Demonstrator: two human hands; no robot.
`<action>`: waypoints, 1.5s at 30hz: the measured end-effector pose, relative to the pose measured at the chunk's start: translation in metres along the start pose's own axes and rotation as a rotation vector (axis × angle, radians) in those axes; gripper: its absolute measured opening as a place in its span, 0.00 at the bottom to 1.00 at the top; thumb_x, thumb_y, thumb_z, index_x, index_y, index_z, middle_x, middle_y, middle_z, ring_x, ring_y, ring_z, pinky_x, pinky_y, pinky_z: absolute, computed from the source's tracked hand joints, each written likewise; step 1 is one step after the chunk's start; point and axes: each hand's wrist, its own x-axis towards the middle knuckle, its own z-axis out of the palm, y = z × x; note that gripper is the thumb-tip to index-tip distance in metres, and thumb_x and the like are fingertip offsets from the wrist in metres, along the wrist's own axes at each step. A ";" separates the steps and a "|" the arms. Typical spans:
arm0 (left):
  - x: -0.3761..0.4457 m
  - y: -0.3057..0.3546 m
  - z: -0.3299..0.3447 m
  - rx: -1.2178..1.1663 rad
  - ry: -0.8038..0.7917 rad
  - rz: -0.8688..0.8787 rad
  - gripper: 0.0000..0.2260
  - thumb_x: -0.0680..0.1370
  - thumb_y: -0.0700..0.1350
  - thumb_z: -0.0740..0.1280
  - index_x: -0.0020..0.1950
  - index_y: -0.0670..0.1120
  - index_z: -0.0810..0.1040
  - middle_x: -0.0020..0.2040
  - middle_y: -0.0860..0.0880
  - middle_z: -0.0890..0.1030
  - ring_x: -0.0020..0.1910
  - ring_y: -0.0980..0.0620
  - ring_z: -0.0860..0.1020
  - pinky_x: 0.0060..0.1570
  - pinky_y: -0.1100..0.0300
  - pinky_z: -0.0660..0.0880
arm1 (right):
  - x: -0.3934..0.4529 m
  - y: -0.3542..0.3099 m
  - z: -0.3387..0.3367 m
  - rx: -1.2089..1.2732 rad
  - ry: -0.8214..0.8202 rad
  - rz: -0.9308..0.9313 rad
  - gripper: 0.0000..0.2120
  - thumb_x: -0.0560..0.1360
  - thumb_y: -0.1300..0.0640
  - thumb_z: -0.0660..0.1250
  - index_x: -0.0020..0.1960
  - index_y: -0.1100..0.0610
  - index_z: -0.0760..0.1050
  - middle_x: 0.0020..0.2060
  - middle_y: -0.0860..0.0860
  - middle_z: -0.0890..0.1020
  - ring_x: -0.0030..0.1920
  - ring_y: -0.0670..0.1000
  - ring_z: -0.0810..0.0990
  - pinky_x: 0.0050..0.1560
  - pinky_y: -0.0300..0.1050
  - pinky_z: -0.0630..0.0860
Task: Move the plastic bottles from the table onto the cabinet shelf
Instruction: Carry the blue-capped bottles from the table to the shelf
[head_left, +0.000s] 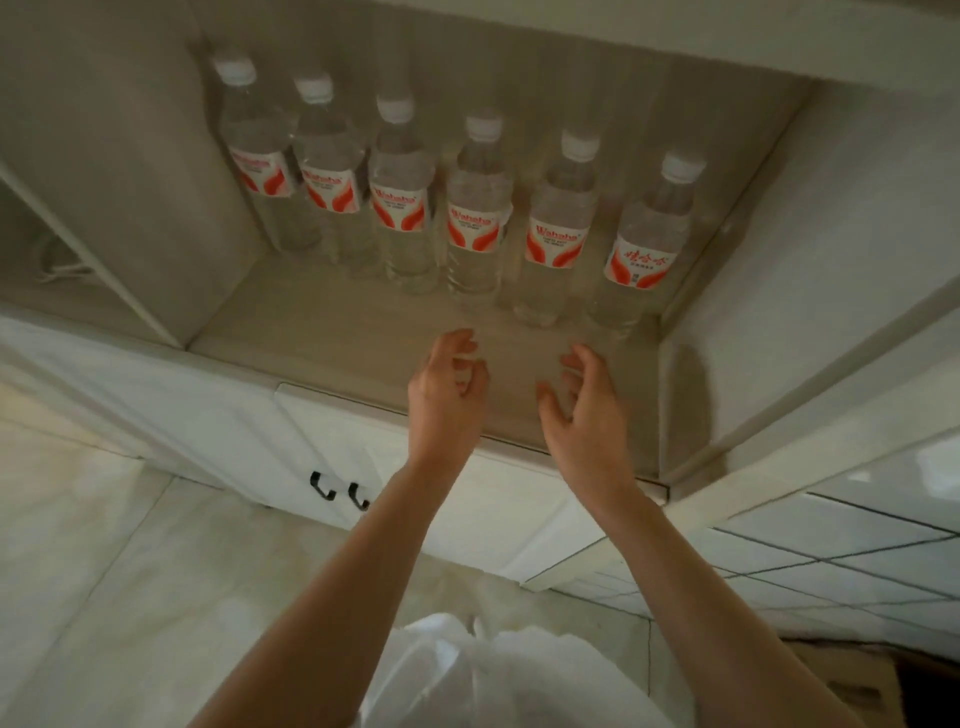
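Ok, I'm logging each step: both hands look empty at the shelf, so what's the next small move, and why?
Probably draw both hands back from the shelf to fetch another bottle. The left hand and right hand are open and hold nothing, and six bottles already stand upright in a row.

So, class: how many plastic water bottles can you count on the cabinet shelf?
6, upright in one row along the back of the shelf. None seem hidden behind.

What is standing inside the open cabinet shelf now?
Six plastic bottles stand upright in a row on the cabinet shelf, with white caps and red labels. Both hands, left hand and right hand, are empty at its front. Anything behind the row is hidden.
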 end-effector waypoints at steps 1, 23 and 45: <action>-0.009 -0.005 -0.011 0.011 0.016 -0.010 0.13 0.79 0.40 0.65 0.63 0.46 0.76 0.53 0.51 0.82 0.48 0.55 0.80 0.47 0.64 0.79 | -0.007 -0.003 0.005 0.023 -0.040 -0.018 0.25 0.78 0.57 0.66 0.72 0.60 0.64 0.64 0.55 0.75 0.65 0.51 0.75 0.66 0.50 0.73; -0.391 -0.116 -0.331 0.312 0.800 -0.664 0.06 0.77 0.39 0.68 0.52 0.47 0.80 0.41 0.50 0.85 0.38 0.54 0.83 0.40 0.59 0.80 | -0.314 -0.142 0.216 0.014 -1.066 -0.502 0.11 0.78 0.60 0.64 0.60 0.58 0.74 0.49 0.50 0.83 0.51 0.45 0.80 0.58 0.43 0.76; -0.665 -0.127 -0.427 0.062 1.512 -1.364 0.07 0.79 0.47 0.65 0.56 0.53 0.79 0.44 0.58 0.81 0.46 0.61 0.79 0.49 0.56 0.79 | -0.675 -0.240 0.354 -0.266 -2.131 -1.460 0.13 0.79 0.53 0.63 0.62 0.54 0.74 0.53 0.47 0.82 0.55 0.44 0.80 0.48 0.22 0.66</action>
